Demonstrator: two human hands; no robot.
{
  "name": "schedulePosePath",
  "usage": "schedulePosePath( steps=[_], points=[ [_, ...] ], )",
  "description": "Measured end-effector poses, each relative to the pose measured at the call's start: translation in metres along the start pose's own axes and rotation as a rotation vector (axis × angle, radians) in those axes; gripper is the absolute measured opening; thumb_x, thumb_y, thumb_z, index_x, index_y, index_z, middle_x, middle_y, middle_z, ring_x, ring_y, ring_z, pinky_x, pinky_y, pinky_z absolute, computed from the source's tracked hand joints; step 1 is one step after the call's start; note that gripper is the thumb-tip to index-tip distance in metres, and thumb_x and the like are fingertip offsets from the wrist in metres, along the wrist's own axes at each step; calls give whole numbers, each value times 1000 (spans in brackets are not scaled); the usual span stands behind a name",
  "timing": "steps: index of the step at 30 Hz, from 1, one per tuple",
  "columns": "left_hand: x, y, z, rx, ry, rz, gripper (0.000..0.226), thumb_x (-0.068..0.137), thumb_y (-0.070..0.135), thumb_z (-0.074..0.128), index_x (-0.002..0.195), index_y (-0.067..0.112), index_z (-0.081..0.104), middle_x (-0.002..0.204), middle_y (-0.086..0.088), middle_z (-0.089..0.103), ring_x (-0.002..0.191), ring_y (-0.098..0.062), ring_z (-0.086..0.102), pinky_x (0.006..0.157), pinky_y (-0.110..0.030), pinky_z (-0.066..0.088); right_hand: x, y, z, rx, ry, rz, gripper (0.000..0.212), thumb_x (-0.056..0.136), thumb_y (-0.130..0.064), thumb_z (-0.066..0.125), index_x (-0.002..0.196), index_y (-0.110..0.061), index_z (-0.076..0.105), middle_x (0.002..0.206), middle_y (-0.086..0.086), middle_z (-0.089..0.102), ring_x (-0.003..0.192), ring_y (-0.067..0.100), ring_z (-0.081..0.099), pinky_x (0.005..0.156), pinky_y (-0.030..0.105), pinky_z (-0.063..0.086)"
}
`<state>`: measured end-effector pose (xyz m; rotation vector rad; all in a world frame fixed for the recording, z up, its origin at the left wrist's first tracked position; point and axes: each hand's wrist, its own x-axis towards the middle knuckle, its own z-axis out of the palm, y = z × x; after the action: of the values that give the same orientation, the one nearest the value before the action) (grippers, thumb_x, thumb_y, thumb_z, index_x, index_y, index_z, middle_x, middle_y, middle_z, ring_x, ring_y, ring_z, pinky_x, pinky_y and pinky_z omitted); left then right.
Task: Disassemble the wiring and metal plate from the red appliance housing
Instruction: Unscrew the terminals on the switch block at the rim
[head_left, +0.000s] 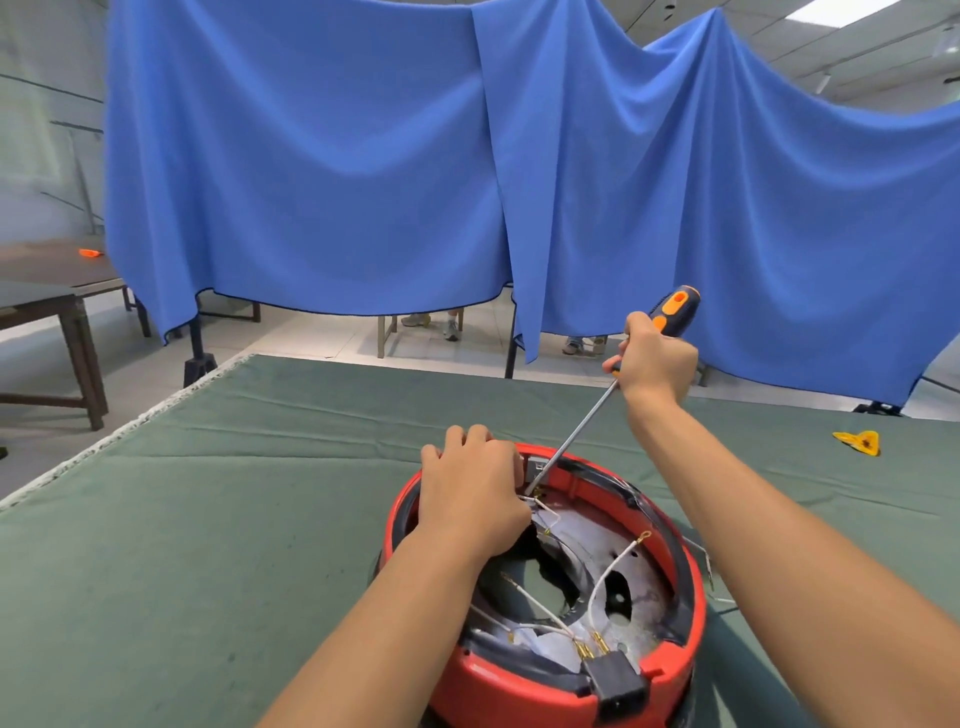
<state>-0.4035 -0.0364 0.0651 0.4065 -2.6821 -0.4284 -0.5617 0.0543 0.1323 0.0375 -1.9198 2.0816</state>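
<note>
Red housing (519, 686) steadied by left hand (470, 491), apparently pinching wires (543, 506); right hand (654, 364) grips screwdriver (613, 387)

Two bare forearms, left hand (470, 488), right hand (657, 364)

screwdriver (613, 387) tip inside red housing (519, 680)

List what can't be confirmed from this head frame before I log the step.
- Screwdriver tip: hidden behind the left hand, so the fastener it meets is unseen.
- Left hand's fingertips: curled out of sight at the red housing rim; what they pinch is unclear.
- Housing's near side: cut off by the bottom edge.
- Metal plate fasteners: too small and blurred.
- Right hand grip: fingers face away.
</note>
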Motion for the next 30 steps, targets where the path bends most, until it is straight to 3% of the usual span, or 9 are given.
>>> schedulePosePath(
  steps=[3,7,11,16,19,24,30],
  points=[
    [1,1,-2,-64,51,-45,27,75,8,52,95,24,58,110,3,55,108,-22,43,91,-35,31,-8,-8,-11,143,-9,-49,17,71,-22,56,58,-14,50,34,-8,48,34,12,53,46,24,40],
    [2,3,-5,-219,147,-173,34,76,-1,47,103,18,53,107,-1,59,100,-26,51,84,-34,36,-33,-16,-38,284,-27,-153,38,75,-15,56,38,-17,49,33,-3,49,33,16,49,39,14,40],
    [3,4,-4,-224,143,-219,40,80,-2,46,115,15,54,116,-5,60,109,-27,51,91,-37,42,-59,-17,-60,331,-72,-214,27,78,-7,57,53,-6,50,39,5,52,33,14,48,38,14,37],
    [-2,9,-3,83,141,-255,31,86,10,49,114,20,58,114,-3,61,113,-25,46,90,-35,34,-75,-25,-72,223,-183,-229,29,80,-9,60,51,-11,58,47,1,64,36,5,47,36,13,35],
    [-3,11,-3,148,113,-264,32,85,12,50,114,23,60,114,-2,63,111,-26,50,89,-35,35,-81,-28,-75,196,-225,-252,25,81,-11,62,56,-8,62,49,0,65,39,4,50,39,12,38],
    [-2,8,-2,98,20,-281,48,82,12,50,128,25,49,127,-2,55,117,-28,46,95,-39,33,-89,-27,-75,371,-93,-313,24,75,-12,58,59,7,58,41,1,58,38,6,52,42,14,42],
    [5,5,-4,52,-85,-254,52,78,13,53,126,28,38,127,0,49,119,-27,38,96,-39,28,-86,-25,-78,462,-44,-281,22,69,-16,55,61,4,55,40,0,55,37,8,52,42,15,43]
  ],
)
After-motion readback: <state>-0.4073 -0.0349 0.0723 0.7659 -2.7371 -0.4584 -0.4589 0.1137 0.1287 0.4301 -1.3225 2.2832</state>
